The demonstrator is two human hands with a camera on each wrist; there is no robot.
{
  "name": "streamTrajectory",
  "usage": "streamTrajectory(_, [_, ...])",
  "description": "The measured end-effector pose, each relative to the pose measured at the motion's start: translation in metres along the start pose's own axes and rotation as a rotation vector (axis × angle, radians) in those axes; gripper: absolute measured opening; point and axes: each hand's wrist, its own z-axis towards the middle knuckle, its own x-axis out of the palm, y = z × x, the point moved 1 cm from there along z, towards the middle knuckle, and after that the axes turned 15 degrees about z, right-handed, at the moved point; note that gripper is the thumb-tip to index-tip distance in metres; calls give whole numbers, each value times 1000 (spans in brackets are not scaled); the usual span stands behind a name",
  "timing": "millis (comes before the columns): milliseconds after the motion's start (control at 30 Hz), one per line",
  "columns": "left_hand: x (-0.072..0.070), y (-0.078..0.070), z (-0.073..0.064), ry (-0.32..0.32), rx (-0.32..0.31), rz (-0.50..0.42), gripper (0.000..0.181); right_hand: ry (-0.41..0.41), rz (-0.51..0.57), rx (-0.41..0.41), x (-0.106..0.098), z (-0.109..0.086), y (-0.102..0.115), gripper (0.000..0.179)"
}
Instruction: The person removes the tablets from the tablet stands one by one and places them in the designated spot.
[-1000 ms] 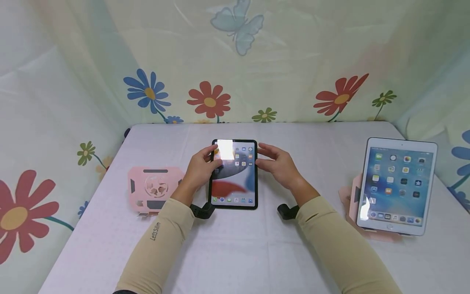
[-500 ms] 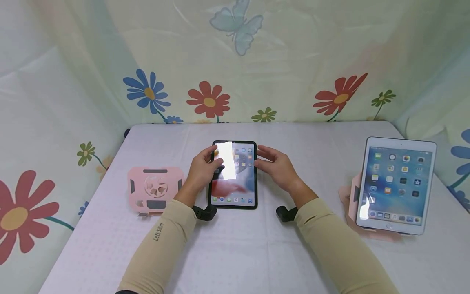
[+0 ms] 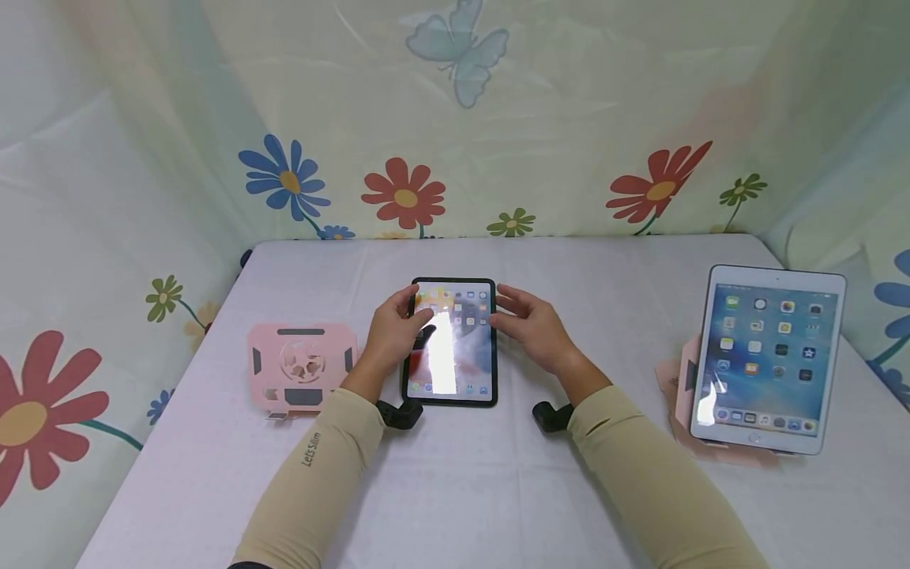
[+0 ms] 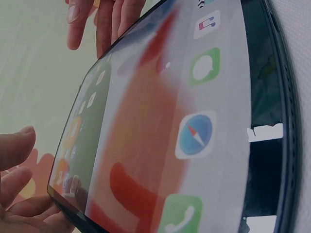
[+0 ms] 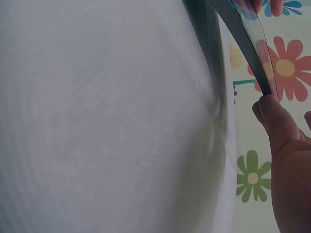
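Observation:
A black-edged tablet (image 3: 471, 356), its screen lit with app icons, is tilted in the middle of the table, near edge low and far edge raised. My left hand (image 3: 387, 330) holds its left side, thumb over the screen in the head view. On the right side, my right hand (image 3: 536, 332) grips the edge between thumb and fingers. The left wrist view shows the tablet screen (image 4: 146, 121) close up, with the right hand's fingers (image 4: 104, 29) at its far side. In the right wrist view the right thumb (image 5: 277, 116) meets the tablet's edge (image 5: 243, 43).
A pink stand (image 3: 302, 367) with grey pads and a football cutout is at left, partly behind the left wrist. At right, a white tablet (image 3: 771, 356) leans on another pink stand (image 3: 682, 395). A white cloth covers the table (image 3: 469, 490); a flowered curtain (image 3: 562, 118) hangs behind.
The tablet's far edge has come down slightly with both hands on it, while its near edge stays put. The bright reflection has slid down the screen.

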Motion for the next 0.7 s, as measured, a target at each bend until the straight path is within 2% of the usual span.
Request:
streamTrajectory(300, [3, 2, 1, -1, -13, 16, 54, -2, 18, 2, 0, 3, -3, 66])
streamTrajectory(700, [3, 2, 1, 9, -11, 4, 55, 4, -15, 14, 3, 3, -4, 66])
